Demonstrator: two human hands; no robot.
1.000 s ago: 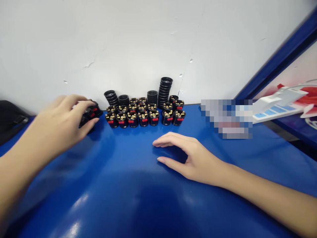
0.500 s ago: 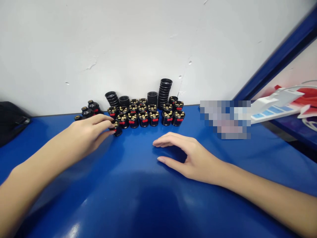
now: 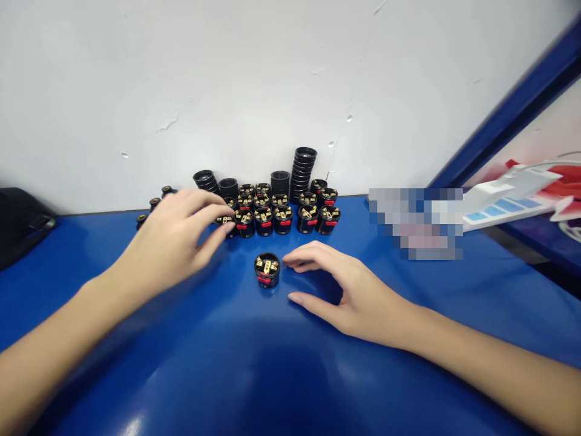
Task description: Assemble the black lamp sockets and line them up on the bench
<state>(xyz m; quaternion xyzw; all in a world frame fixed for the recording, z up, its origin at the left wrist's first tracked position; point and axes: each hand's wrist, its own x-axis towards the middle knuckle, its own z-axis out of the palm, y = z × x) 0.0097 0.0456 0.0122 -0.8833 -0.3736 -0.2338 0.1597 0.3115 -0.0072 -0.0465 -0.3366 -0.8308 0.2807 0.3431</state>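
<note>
A black round plug body (image 3: 267, 270) with brass terminals inside and a red tab stands alone on the blue table, between my two hands. My left hand (image 3: 175, 233) hovers at the left end of a cluster of similar plug bodies (image 3: 283, 221). Its thumb and fingers are apart, close around a front-row plug body (image 3: 226, 225) that they partly cover; whether they touch it I cannot tell. Just right of the lone piece, my right hand (image 3: 349, 287) rests on the table with fingers curved and thumb apart, holding nothing.
Stacked black rings (image 3: 303, 172) stand against the white wall (image 3: 254, 79). Black caps (image 3: 155, 204) sit behind my left hand. At right are a blurred-out patch (image 3: 415, 224), a white power strip (image 3: 503, 209) and a blue frame post (image 3: 512, 91). A black bag (image 3: 22, 224) lies far left.
My left hand has set the plug body down in front of my right hand and moved back, empty, to the left end of the cluster. My right hand has barely moved.
</note>
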